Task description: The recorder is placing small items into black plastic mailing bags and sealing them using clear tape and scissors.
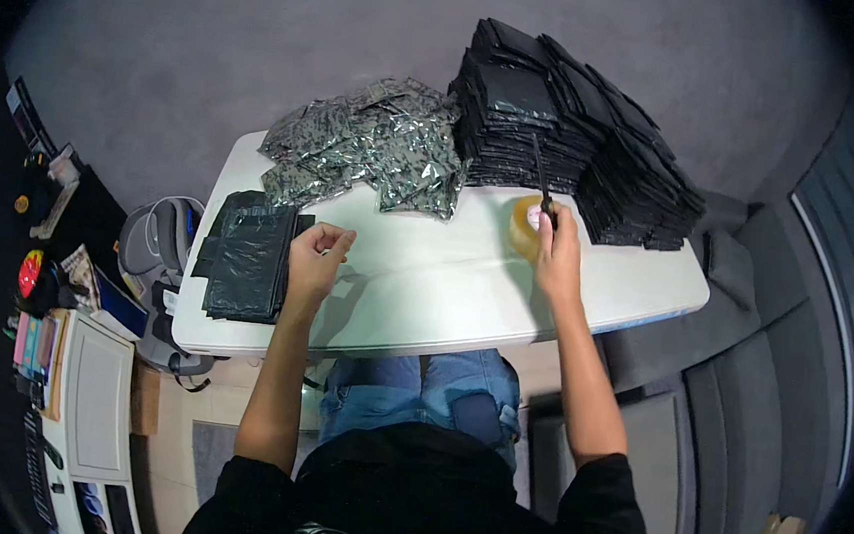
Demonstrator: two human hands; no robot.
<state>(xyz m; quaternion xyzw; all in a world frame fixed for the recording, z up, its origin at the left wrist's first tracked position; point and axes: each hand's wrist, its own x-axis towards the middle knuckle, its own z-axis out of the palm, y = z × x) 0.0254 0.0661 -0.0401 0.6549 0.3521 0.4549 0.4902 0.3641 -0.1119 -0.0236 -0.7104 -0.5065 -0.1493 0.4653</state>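
Note:
In my right hand is a slim, dark pair of scissors, its blades pointing away from me. Just left of that hand, a roll of yellowish clear tape rests on the white table. My left hand hovers over the table with its fingers curled in and the thumb pressed near them; whatever it may hold is too small to tell. Beside it on the left lies a low stack of black plastic packets. Farther back is a loose heap of clear-wrapped camouflage-patterned packets.
Tall leaning stacks of flat black packets crowd the table's far right. A grey sofa runs along the right side. At the left stand a grey chair and a white cabinet. A grey wall rises behind.

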